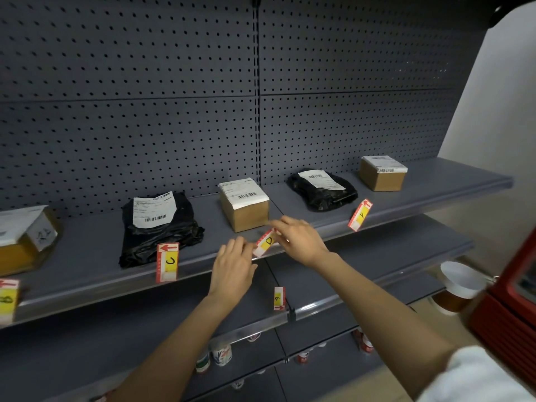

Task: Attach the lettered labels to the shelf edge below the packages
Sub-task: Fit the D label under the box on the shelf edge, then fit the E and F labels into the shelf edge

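Note:
Both hands meet at the front edge of the upper grey shelf [406, 210], just below a small cardboard box [245, 208]. My left hand [233, 268] and my right hand [298, 236] pinch a red, white and yellow label marked D [266, 242], which is tilted against the edge. Label C [167, 262] stands on the edge below a black bag package [159, 230]. Label F [360, 215] leans on the edge right of another black bag [322, 188]. Label B [8, 300] is at the far left, below a yellowish box [23, 239]. Label E [279, 298] sits on the lower shelf's edge.
A second cardboard box [382, 173] stands at the right end of the upper shelf. Grey pegboard [174, 111] backs the shelves. Bottles [222, 353] stand on a shelf far below. A white bowl [461, 278] and a red cabinet [510, 309] are at the right.

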Action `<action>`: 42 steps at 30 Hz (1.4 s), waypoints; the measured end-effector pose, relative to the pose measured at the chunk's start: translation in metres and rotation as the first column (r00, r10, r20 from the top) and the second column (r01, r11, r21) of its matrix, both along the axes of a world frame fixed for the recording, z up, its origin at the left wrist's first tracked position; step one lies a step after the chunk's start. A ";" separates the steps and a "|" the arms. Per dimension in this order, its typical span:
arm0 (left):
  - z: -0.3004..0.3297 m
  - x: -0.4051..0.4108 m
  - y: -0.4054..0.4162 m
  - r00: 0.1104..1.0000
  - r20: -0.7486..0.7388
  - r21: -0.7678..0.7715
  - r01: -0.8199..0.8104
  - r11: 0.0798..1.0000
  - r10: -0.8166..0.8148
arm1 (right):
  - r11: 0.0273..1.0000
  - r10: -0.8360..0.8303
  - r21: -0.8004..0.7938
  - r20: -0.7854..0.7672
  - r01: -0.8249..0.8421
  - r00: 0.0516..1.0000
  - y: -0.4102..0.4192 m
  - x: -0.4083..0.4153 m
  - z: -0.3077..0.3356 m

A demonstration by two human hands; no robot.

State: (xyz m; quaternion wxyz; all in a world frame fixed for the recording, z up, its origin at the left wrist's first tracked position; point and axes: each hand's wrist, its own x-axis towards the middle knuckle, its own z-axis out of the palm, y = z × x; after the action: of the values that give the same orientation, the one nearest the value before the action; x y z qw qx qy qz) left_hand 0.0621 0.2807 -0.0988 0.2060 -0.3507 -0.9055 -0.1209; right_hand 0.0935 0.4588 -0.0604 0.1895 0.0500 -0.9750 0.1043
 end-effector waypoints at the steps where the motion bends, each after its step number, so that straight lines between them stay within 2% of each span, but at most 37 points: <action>1: -0.001 0.003 -0.001 1.000 0.010 0.021 -0.002 1.000 0.002 | 1.000 -0.020 -0.019 -0.035 0.019 0.999 -0.001 0.003 -0.001; 5: -0.009 0.016 -0.004 0.999 0.035 0.091 0.038 0.995 -0.042 | 0.982 -0.141 -0.149 -0.208 0.111 0.968 0.001 0.025 -0.007; 7: -0.013 0.020 -0.004 0.996 0.052 0.105 0.068 0.992 -0.074 | 0.973 -0.167 -0.195 -0.208 0.127 0.964 0.003 0.040 -0.018; 10: -0.026 0.027 -0.003 0.990 0.102 0.105 0.088 0.991 -0.099 | 0.962 -0.192 -0.218 -0.111 0.165 0.975 0.004 0.061 -0.046; 14: -0.053 0.035 -0.005 0.981 0.174 0.097 0.070 0.993 -0.087 | 0.933 -0.254 -0.236 0.104 0.272 0.962 0.002 0.078 -0.085; 20: -0.094 0.035 -0.005 0.952 0.304 0.089 0.008 0.996 -0.035 | 0.845 -0.364 -0.231 0.411 0.482 0.836 0.009 0.077 -0.142; 23: -0.112 0.032 -0.003 0.927 0.374 0.080 -0.055 0.995 0.021 | 0.868 -0.351 -0.148 0.495 0.475 0.795 0.017 0.065 -0.161; 32: -0.174 -0.010 0.035 0.874 0.471 0.155 -0.220 0.963 0.123 | 0.908 -0.271 -0.110 0.581 0.404 0.768 0.034 -0.022 -0.228; 35: -0.195 -0.029 0.040 0.879 0.458 0.174 -0.233 0.957 0.131 | 0.911 -0.285 -0.083 0.584 0.405 0.760 0.033 -0.048 -0.254; 38: -0.209 -0.040 0.041 0.900 0.421 0.226 -0.227 0.947 0.115 | 0.878 -0.291 -0.148 0.588 0.454 0.755 0.037 -0.068 -0.268; 42: -0.215 -0.044 0.040 0.904 0.411 0.272 -0.244 0.931 0.117 | 0.858 -0.324 -0.154 0.579 0.490 0.749 0.045 -0.080 -0.276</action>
State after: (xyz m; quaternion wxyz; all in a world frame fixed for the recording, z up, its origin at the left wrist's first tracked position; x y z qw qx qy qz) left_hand 0.0183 0.3206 -0.3137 0.0868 -0.1956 -0.9257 -0.3119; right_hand 0.0138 0.5034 -0.3362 -0.0654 -0.2261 -0.9479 0.2144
